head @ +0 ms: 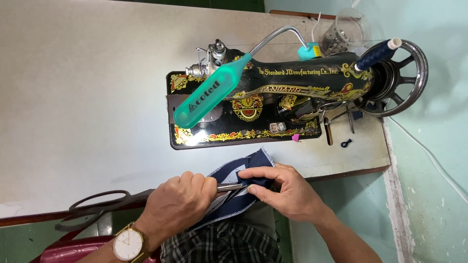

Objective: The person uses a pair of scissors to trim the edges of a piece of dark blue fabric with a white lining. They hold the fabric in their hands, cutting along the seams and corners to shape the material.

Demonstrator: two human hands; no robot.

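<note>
My left hand, with a white-faced wristwatch on its wrist, is closed around large black-handled scissors. Their metal blades reach right to a small navy fabric piece with white stitching. My right hand pinches that fabric at the blade tips, thumb below and fingers on top. The fabric hangs over the front edge of the pale table, above my checked clothing.
A black ornate sewing machine stands behind the hands, with a green flexible-neck lamp over its needle end, a navy thread spool and handwheel at right. A clear container sits behind. A turquoise wall borders the right.
</note>
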